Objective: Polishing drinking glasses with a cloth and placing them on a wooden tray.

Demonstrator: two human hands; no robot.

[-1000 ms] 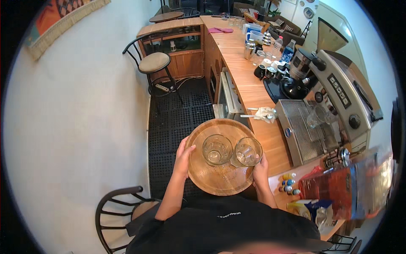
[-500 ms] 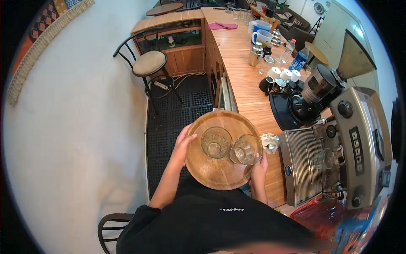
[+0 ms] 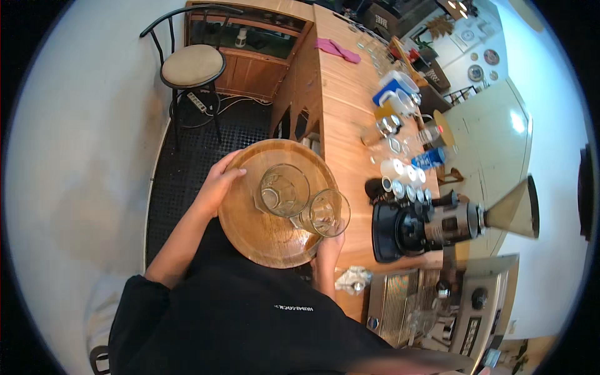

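A round wooden tray [image 3: 250, 234] is held level in front of my body. My left hand [image 3: 219, 181] grips its left rim, the thumb lying over the edge. On the right side my right hand [image 3: 328, 247] holds the rim from below, its fingers mostly hidden by the tray and a glass. Two clear drinking glasses stand upright on the tray: one glass [image 3: 284, 190] around the middle, the other glass [image 3: 328, 214] close to the right rim. Both look empty and stand side by side.
On the right runs a wooden counter [image 3: 350, 94] with a coffee grinder [image 3: 447, 225], an espresso machine [image 3: 400, 303], white cups [image 3: 400, 170], a metal shaker [image 3: 382, 130] and a pink cloth [image 3: 337, 50]. A crumpled cloth [image 3: 354, 279] lies near my right hand. Ahead left stands a stool [image 3: 194, 65].
My view has turned to the right and the stool looks closer. The tray with both glasses stays in my two hands and now appears further left in the picture.
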